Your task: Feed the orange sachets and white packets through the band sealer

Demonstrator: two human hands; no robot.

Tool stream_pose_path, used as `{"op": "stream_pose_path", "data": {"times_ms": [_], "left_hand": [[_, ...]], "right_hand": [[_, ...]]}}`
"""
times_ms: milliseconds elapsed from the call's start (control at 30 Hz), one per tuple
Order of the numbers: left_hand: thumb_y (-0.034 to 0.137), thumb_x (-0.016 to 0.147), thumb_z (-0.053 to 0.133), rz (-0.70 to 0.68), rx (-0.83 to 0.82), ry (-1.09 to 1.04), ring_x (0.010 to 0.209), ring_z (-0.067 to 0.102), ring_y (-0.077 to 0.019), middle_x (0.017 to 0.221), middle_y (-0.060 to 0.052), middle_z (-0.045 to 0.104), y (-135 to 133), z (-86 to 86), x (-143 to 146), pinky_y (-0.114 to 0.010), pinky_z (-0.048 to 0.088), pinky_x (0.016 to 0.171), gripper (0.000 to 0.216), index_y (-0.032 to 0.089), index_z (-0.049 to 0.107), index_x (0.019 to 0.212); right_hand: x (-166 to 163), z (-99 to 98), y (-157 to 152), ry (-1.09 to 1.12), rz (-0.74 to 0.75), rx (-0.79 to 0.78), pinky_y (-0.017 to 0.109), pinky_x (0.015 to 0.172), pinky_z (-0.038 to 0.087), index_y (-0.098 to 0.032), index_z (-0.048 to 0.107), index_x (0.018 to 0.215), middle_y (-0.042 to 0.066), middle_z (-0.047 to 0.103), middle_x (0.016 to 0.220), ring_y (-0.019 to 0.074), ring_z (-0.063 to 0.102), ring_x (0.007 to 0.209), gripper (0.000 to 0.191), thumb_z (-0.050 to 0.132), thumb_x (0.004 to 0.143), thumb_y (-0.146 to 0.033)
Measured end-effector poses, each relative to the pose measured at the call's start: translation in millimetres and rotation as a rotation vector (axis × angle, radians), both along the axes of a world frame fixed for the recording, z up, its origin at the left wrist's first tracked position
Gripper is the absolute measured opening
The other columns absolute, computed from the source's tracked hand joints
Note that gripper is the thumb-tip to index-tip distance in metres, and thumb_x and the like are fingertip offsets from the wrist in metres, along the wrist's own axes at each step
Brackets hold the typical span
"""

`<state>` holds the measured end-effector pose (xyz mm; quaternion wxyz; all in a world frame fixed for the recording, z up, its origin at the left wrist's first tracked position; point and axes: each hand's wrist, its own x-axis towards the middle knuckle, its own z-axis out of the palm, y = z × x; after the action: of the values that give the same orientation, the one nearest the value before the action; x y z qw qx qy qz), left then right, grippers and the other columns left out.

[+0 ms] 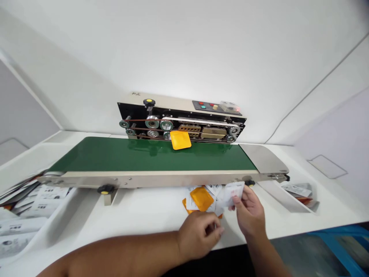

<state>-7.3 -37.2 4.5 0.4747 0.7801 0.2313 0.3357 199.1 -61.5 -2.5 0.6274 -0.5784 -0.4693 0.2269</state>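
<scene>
**White sachet held over a loose pile of pouches**

The right hand pinches a flat, white printed sachet, tilted up just above a loose pile of white and orange pouches on the bench. The left hand curls at the pile's near edge, its grip hidden. A separate orange pouch lies askew on the green conveyor belt.

White sachet print too small to read, left forearm cut off
</scene>
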Motion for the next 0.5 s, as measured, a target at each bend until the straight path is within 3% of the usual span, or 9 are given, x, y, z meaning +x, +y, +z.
{"op": "stream_pose_path", "data": {"times_ms": [67, 133, 200, 267, 367, 433, 500], "left_hand": [[0.032, 0.092, 0.062, 0.072, -0.178, -0.06, 0.06, 0.05, -0.0124, 0.07, 0.002, 0.058, 3, -0.1, 1, -0.023, 0.038, 0.058, 0.014, 0.019, 0.059, 0.096], [0.037, 0.091, 0.065, 0.066, -0.272, -0.124, 0.064, 0.051, -0.0122, 0.085, -0.001, 0.062, 5, -0.6, 2, -0.023, 0.041, 0.059, 0.038, 0.018, 0.052, 0.121], [0.038, 0.087, 0.069, 0.018, -0.281, -0.107, 0.066, 0.052, -0.0122, 0.098, -0.004, 0.064, 5, 0.0, 2, -0.024, 0.042, 0.061, 0.06, 0.019, 0.044, 0.138], [0.032, 0.086, 0.07, -0.016, -0.236, -0.01, 0.069, 0.054, -0.0133, 0.101, -0.004, 0.067, 4, 1.9, 3, -0.025, 0.043, 0.064, 0.054, 0.021, 0.052, 0.135], [0.023, 0.088, 0.063, 0.025, -0.228, 0.109, 0.075, 0.056, -0.0156, 0.095, -0.001, 0.069, 5, 4.8, 5, -0.027, 0.043, 0.071, 0.026, 0.022, 0.067, 0.114], [0.022, 0.089, 0.061, 0.092, -0.296, 0.125, 0.075, 0.055, -0.0159, 0.087, 0.0, 0.065, 7, 5.0, 7, -0.027, 0.042, 0.069, 0.023, 0.021, 0.066, 0.111], [0.024, 0.089, 0.06, 0.135, -0.352, 0.12, 0.072, 0.052, -0.0155, 0.08, 0.002, 0.06, 9, 3.8, 8, -0.026, 0.04, 0.067, 0.021, 0.02, 0.065, 0.11]], "right_hand": [[16, 7.3, -9, 0.023, 0.081, -0.125, 0.024, 0.046, 0.049, -0.017, 0.073, 0.117, 0.005, 0.075, 0.077, 0.0152, 0.061, 0.052, 0.035, 0.07, 0.09, -0.039], [26, 16.9, -16, -0.097, 0.235, -0.264, 0.026, 0.054, 0.053, -0.018, 0.079, 0.102, 0.005, 0.076, 0.078, 0.0187, 0.066, 0.061, 0.029, 0.073, 0.087, -0.042], [29, 24.8, -21, -0.255, 0.433, -0.392, 0.03, 0.068, 0.056, -0.02, 0.082, 0.091, 0.005, 0.078, 0.082, 0.0233, 0.071, 0.075, 0.024, 0.075, 0.084, -0.042], [27, 26.8, -25, -0.344, 0.532, -0.461, 0.03, 0.071, 0.056, -0.021, 0.082, 0.084, 0.004, 0.077, 0.079, 0.0237, 0.071, 0.076, 0.022, 0.075, 0.083, -0.041], [22, 18.2, -29, -0.334, 0.332, -0.412, 0.028, 0.059, 0.054, -0.02, 0.081, 0.089, 0.002, 0.072, 0.07, 0.0202, 0.066, 0.063, 0.024, 0.073, 0.084, -0.043], [20, 10.5, -31, -0.348, 0.157, -0.308, 0.027, 0.057, 0.054, -0.021, 0.08, 0.096, 0.003, 0.072, 0.072, 0.0192, 0.065, 0.062, 0.026, 0.071, 0.086, -0.043], [20, 5.8, -32, -0.401, 0.107, -0.214, 0.028, 0.061, 0.055, -0.022, 0.08, 0.099, 0.004, 0.073, 0.078, 0.0196, 0.067, 0.066, 0.025, 0.07, 0.088, -0.042]]}}
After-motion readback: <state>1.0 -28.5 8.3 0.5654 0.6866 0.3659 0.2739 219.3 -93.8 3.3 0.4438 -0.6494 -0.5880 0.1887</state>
